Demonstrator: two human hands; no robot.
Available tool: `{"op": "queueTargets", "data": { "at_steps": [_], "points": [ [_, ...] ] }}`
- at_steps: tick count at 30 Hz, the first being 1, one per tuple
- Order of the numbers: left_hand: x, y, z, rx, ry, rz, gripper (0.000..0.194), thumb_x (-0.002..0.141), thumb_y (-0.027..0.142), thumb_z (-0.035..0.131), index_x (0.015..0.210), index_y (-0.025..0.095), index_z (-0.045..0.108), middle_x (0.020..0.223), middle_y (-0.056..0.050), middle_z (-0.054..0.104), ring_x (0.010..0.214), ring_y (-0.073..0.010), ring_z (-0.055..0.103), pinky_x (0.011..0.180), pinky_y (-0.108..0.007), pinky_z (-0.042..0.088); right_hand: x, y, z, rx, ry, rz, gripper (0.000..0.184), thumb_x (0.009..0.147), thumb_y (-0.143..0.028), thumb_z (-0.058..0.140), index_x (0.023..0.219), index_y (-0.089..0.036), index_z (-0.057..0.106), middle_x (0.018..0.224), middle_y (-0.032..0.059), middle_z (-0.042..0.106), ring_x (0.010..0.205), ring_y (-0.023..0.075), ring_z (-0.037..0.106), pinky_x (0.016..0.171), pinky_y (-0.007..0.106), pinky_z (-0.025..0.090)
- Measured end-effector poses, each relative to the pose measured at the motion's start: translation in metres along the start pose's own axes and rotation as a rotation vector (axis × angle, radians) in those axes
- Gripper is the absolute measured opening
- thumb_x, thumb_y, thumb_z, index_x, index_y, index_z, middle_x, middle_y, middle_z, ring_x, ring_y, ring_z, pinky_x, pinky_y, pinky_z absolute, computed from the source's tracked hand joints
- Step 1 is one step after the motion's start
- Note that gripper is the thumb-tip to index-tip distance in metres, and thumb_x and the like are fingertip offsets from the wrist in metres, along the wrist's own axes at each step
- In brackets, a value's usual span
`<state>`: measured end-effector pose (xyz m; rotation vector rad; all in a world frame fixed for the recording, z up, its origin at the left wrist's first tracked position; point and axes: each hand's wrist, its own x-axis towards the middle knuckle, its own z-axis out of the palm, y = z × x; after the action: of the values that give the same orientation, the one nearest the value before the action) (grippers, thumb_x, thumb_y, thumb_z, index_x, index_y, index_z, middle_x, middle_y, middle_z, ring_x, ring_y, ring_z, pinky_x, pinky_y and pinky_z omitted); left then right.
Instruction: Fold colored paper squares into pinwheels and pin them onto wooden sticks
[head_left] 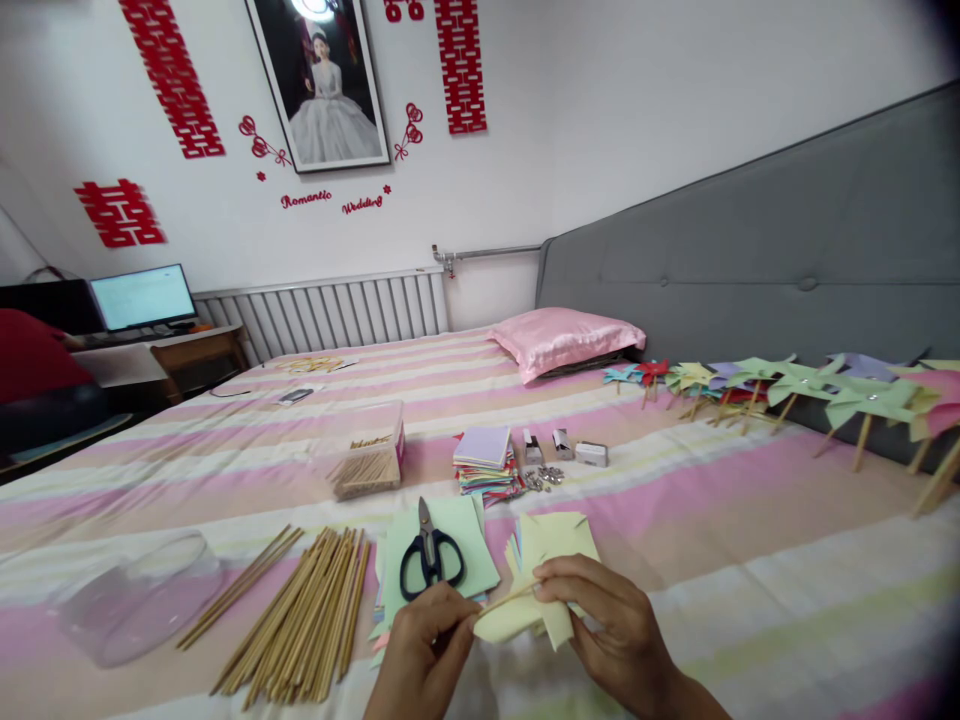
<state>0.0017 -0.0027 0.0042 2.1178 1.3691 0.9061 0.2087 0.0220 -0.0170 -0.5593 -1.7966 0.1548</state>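
My left hand is closed, its thumb and fingertips pinching the near end of a thin wooden stick. The stick lies across a pale yellow paper pinwheel, its far end at my right fingertips. My right hand is closed on the folded pinwheel, with part of the paper hidden behind the fingers. Just beyond it lies a stack of cut yellow paper squares. Dark-handled scissors rest on green paper sheets beyond my left hand.
Bamboo sticks and a clear plastic lid lie left. Farther back are a box of toothpicks, coloured paper squares, small boxes and metal pins. Finished pinwheels line the headboard.
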Motion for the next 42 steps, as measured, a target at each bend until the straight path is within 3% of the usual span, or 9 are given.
{"op": "queueTargets", "data": {
  "at_steps": [32,42],
  "points": [
    [-0.001,0.004,-0.002,0.015,-0.031,0.019,0.036,0.088,0.028,0.040,0.069,0.014,0.067,0.066,-0.007,0.057,0.065,-0.0180,0.055,0.057,-0.025,0.036,0.000,0.003,0.002,0.023,0.039,0.006,0.027,0.075,0.003,0.050,0.083,-0.018,0.064,0.079,0.0066,0.069,0.072,0.0162,0.066,0.063,0.024,0.056],
    [-0.001,0.001,0.008,0.036,-0.048,0.009,0.037,0.088,0.028,0.040,0.064,0.014,0.064,0.063,-0.004,0.051,0.063,-0.0156,0.052,0.056,-0.024,0.032,-0.007,0.008,0.002,-0.037,-0.024,0.162,0.024,0.072,0.001,0.050,0.083,-0.020,0.056,0.073,0.0028,0.065,0.069,0.0166,0.063,0.061,0.025,0.050]
  ]
}}
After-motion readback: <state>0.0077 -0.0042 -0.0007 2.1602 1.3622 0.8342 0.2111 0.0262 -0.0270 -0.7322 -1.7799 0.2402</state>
